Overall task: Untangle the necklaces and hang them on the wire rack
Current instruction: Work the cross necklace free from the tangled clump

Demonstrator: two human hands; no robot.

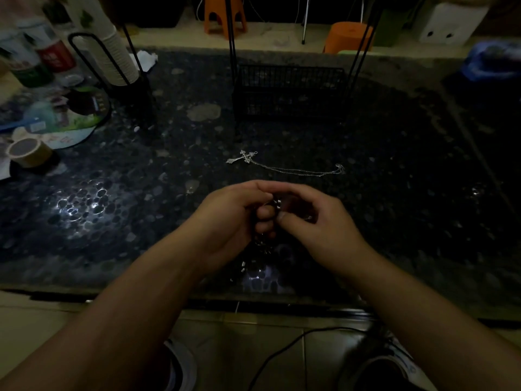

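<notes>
Hands: left hand (239, 218) and right hand (313, 221) meet above the near middle of the table (394, 221), fingers curled inward and touching, so both can work on one small knot.
Left hand: curled shut around a dark beaded necklace (262, 244), thumb and forefinger pinching its upper end; judged to act as the anchor.
Right hand: fingertips pressed together on the same strand near the top, apparently picking at a link or clasp; the exact contact is hidden by the fingers.
Dark beaded necklace: hangs from the hands, its lower beads trailing toward the table edge; whether it is tangled with another strand cannot be told in this dim light.
Cross necklace (282, 165): lies flat on the table just beyond the hands, chain stretched out to the right of the pendant; appears already freed and set aside for hanging.
Wire rack (287, 91): black, stands upright at the far middle of the table, basket at the base and thin posts rising out of view; nothing visibly hangs on it.
Clutter: tape roll (29, 152) and stacked paper cups (118, 57) sit at the far left, well apart from the work.
Progress: judged early to middle; no necklace hung yet.
</notes>
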